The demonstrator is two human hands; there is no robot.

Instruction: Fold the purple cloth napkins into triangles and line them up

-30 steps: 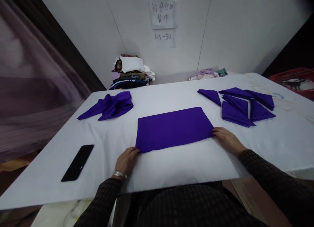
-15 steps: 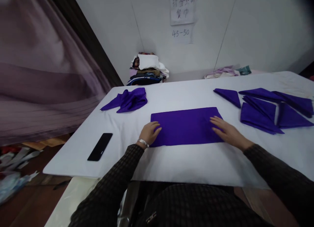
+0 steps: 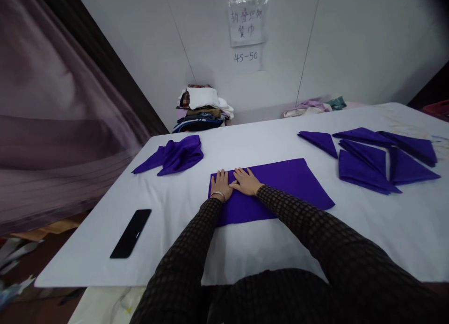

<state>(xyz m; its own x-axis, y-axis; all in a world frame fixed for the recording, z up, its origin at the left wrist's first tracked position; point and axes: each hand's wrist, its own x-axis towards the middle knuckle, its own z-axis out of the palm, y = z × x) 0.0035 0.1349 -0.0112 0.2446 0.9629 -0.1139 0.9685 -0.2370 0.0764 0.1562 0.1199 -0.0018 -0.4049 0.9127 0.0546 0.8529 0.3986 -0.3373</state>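
A purple cloth napkin (image 3: 291, 179), folded into a flat rectangle, lies on the white-covered table in front of me. My left hand (image 3: 220, 185) rests flat on its left end, fingers stretched toward the far edge. Beside it, nearly touching, my right hand (image 3: 246, 182) presses flat on the same cloth with its fingers apart and pointing left. Neither hand grips anything. My right forearm crosses over the napkin and hides part of its near edge.
A crumpled purple cloth (image 3: 182, 154) lies at the back left, a black phone (image 3: 131, 234) at the front left. Several folded purple napkins (image 3: 365, 169) lie on the right. Stacked clothes (image 3: 201, 109) stand behind the table (image 3: 252, 254), below a handwritten sign (image 3: 247, 25).
My right hand has moved from the napkin's right end across to its left end, beside my left hand. My left hand has shifted farther onto the cloth. The camera view has turned slightly.
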